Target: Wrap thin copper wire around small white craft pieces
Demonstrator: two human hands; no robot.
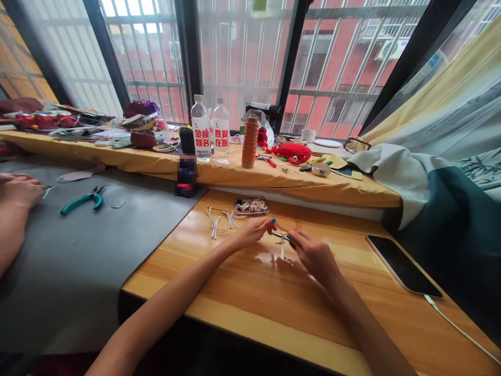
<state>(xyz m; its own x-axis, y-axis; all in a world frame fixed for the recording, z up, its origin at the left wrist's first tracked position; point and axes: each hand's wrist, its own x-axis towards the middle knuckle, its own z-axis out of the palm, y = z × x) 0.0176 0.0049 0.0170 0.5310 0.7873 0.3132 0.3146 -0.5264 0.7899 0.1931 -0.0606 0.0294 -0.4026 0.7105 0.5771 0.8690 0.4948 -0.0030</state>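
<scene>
Fingers of our right hand [316, 257] are closed around a teal-handled tool [288, 238], most of it hidden by the hand, its metal end pointing left. Our left hand [252, 232] comes in from the other side, fingertips bent close together, with a small blue-green spot [273, 220] at their tips; we cannot tell what they pinch. Between our two hands, by the tool's metal end, is a short white strip [282, 249], above the wooden table [242, 292]; whether the tool grips it, we cannot make out.

Just beyond our hands lies a loose coil of thin orange cord [298, 225]. Further left we have loose white pieces [215, 228] scattered on the wood, and behind them a shallow tray [252, 213] filled with small pale and dark bits. On our right a phone [403, 265] lies face up, a white cable [432, 303] at its near end.

To our left, on the grey table [97, 261], teal pliers [94, 197] lie near a co-worker's hand [23, 190]. Above us, on the cloth-covered sill [230, 175], two labelled bottles [202, 130] stand upright beside a tall orange spool [249, 143], with a red pouch [293, 153] to its right.
</scene>
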